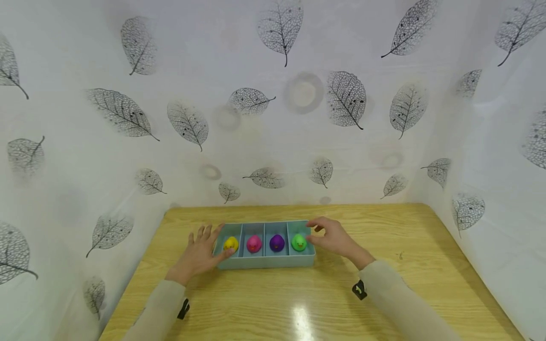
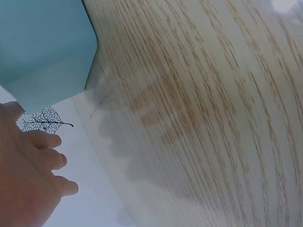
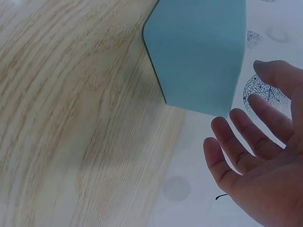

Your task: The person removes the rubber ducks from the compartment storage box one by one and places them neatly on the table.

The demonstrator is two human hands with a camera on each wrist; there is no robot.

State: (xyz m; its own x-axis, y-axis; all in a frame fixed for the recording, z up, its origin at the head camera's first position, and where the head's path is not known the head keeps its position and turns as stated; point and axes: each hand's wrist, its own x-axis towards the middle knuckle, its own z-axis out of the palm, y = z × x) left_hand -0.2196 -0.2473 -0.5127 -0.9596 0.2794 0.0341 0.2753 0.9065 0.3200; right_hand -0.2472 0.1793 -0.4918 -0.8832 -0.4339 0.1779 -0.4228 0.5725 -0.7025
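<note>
A pale blue divided tray [image 1: 264, 262] lies on the table with one small duck-like toy in each compartment. From left to right these are a yellow duck [image 1: 231, 243], a pink duck [image 1: 254, 243], a purple duck [image 1: 277, 242] and a green duck [image 1: 299, 242]. My left hand [image 1: 198, 255] is at the tray's left end, fingers spread, its thumb over the front rim beside the yellow duck. At the right end is my right hand [image 1: 337, 239], fingers loosely bent, its thumb tip close to the green duck. Whether either hand touches the tray I cannot tell.
The wooden table [image 1: 264, 303] extends around the tray on every side. Behind it and along both sides hangs a white sheet [image 1: 273, 142] printed with dark leaves. A black strap [image 1: 359, 289] is at the right sleeve and another strap [image 1: 183, 309] at the left.
</note>
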